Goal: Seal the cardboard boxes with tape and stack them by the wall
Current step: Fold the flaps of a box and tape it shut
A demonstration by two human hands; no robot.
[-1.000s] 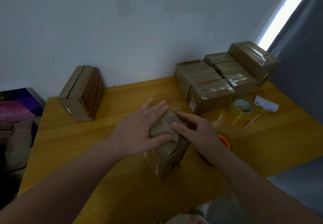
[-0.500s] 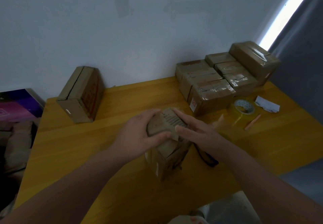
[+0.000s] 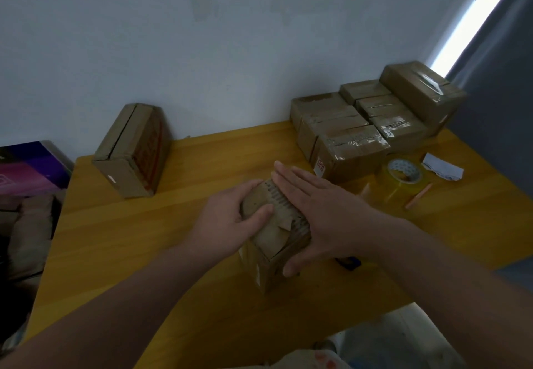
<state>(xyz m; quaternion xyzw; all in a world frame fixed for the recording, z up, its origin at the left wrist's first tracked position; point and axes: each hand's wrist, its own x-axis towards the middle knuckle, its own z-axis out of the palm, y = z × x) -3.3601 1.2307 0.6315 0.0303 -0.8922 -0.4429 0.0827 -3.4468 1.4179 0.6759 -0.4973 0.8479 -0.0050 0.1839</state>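
The small box [image 3: 272, 234] is stood on the table [image 3: 144, 239], its top running eleven to five o'clock. Its flaps are pressed down by the right hand [image 3: 326, 213], fingers straight, and clasped at nine o'clock by the left hand [image 3: 227, 220], fingers and thumb curled. The tape roll [image 3: 403, 177] is found at two o'clock, nearer the right hand. The flap's dark print cannot be read.

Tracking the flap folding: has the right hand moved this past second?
Yes. The right hand stretched over the box toward the wall, reaching nearer the stack.
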